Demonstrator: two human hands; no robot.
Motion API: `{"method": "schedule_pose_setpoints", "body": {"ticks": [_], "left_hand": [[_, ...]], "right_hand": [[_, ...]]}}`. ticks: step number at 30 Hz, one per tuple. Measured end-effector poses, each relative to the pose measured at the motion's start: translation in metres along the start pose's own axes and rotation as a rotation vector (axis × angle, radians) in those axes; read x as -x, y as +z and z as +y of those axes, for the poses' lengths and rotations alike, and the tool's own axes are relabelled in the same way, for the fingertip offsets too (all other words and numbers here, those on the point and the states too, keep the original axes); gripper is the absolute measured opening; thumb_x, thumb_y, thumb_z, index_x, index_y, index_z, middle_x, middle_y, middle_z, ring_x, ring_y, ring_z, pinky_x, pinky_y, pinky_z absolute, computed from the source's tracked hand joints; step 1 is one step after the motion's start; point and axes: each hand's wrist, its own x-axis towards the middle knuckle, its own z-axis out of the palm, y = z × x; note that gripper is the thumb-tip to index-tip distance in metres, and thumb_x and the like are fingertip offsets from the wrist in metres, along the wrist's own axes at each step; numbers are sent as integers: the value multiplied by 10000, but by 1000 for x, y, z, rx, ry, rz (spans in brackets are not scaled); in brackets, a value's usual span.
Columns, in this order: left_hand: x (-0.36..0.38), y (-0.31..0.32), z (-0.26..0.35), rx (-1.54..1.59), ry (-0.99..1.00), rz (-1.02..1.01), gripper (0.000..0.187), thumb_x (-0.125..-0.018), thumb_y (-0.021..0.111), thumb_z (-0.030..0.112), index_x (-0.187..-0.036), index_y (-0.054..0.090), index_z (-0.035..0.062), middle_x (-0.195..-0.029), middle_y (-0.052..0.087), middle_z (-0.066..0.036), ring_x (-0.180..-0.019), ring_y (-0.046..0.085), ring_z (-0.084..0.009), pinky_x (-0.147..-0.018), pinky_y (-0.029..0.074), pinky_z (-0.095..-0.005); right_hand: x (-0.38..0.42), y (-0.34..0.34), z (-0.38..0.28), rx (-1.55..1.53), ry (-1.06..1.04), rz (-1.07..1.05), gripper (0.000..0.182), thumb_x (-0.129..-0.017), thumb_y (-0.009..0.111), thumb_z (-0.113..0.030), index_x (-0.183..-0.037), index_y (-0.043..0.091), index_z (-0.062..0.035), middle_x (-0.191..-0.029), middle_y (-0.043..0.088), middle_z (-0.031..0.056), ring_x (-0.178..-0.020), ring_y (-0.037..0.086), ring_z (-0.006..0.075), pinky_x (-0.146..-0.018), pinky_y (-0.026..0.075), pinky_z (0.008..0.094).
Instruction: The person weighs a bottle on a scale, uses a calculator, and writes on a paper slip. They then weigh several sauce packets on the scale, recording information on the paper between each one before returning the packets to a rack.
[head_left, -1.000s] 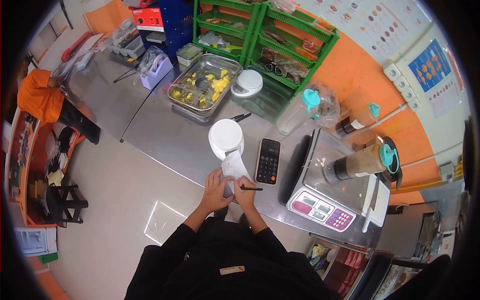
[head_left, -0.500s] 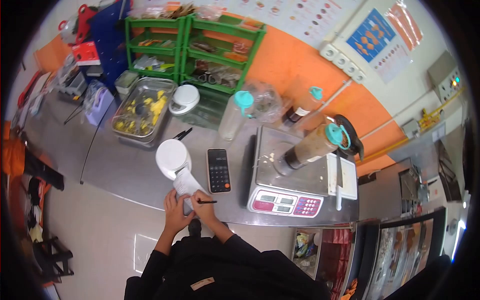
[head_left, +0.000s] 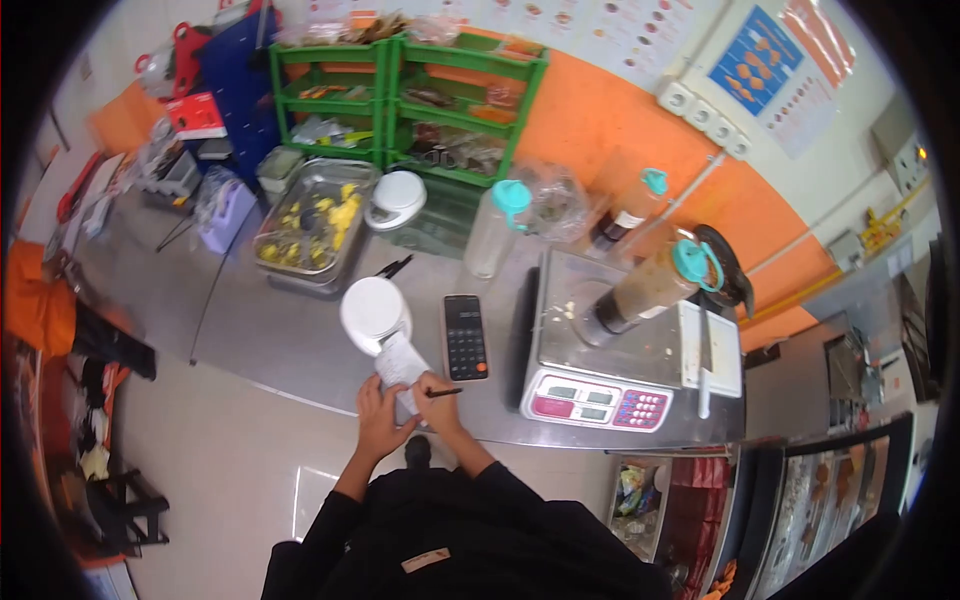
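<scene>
A small white notepad [head_left: 400, 362] with handwriting lies at the table's front edge, its top against a round white kitchen scale [head_left: 374, 308]. My left hand [head_left: 380, 418] grips the notepad's lower left side, thumb across the bottom. In my right hand [head_left: 434, 402] is a black pen [head_left: 446, 392], held over the pad's right side; its tip is too small to make out. Just to the right lies a phone [head_left: 465, 340] with a calculator on its screen. Two dark pens [head_left: 395, 266] rest behind the kitchen scale.
On the right stands a large weighing scale [head_left: 600, 360] bearing a turquoise-capped bottle [head_left: 640, 290]. A knife [head_left: 705, 370] lies on a white board beside it. Behind are a clear bottle [head_left: 495, 235], a tub of yellow pieces [head_left: 310, 230] and green racks [head_left: 400, 110]. Another person's orange garment [head_left: 40, 305] shows at left.
The whole scene has shifted right in view as the head turned slightly left. Both hands keep their hold on the notepad and pen, with little movement between them.
</scene>
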Motion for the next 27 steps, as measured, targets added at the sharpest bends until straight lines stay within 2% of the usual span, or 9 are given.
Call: {"method": "schedule_pose_setpoints", "body": {"ticks": [6, 10, 13, 14, 18, 21, 27], "left_hand": [[0, -4, 3, -8, -3, 0, 624, -691, 770, 337, -1221, 502, 146, -1346, 334, -246, -1275, 295, -444, -1057, 232, -531], [-1, -5, 2, 0, -7, -17, 620, -691, 765, 342, -1219, 502, 148, -1347, 334, -245, -1284, 292, -432, -1065, 221, -529], [-1, -6, 3, 10, -13, -16, 610, -697, 761, 352, -1213, 506, 150, -1349, 335, -242, -1291, 286, -430, -1070, 219, -527], [-1, -7, 3, 17, -14, -10, 606, -699, 760, 355, -1211, 508, 150, -1350, 335, -241, -1291, 285, -431, -1070, 219, -527], [0, -5, 3, 18, -23, 8, 593, -712, 755, 381, -1202, 518, 146, -1349, 346, -240, -1283, 295, -436, -1071, 224, -529], [-1, -6, 2, 16, -10, 21, 598, -715, 752, 394, -1202, 513, 143, -1343, 354, -242, -1282, 300, -436, -1074, 225, -530], [0, -6, 1, 27, -6, 4, 601, -720, 744, 401, -1208, 503, 146, -1344, 339, -233, -1294, 286, -428, -1079, 217, -525]], "right_hand": [[-4, -4, -27, 25, -5, -4, 294, -777, 593, 47, -630, 348, -20, -548, 390, 67, -493, 367, 111, -456, 313, 305], [-2, -4, -13, 84, 29, -30, 297, -776, 599, 38, -623, 354, -26, -547, 406, 39, -499, 386, 95, -459, 327, 289], [-5, -3, -19, 6, -8, 13, 289, -770, 593, 45, -618, 359, -27, -542, 386, 43, -499, 374, 96, -460, 318, 292], [-6, -4, -22, 53, -37, 19, 245, -752, 599, 28, -637, 388, -17, -552, 410, 106, -477, 392, 192, -466, 334, 354], [-4, -4, -12, 113, -52, -14, 250, -756, 592, 39, -637, 378, -15, -545, 396, 104, -475, 382, 195, -463, 322, 354], [-6, -2, -11, 85, -54, 25, 283, -744, 564, 83, -611, 336, -22, -533, 333, 50, -509, 329, 100, -460, 284, 298], [-7, -3, -9, 102, -57, 32, 305, -752, 569, 87, -617, 317, -20, -535, 329, 64, -510, 319, 120, -473, 297, 302]]}}
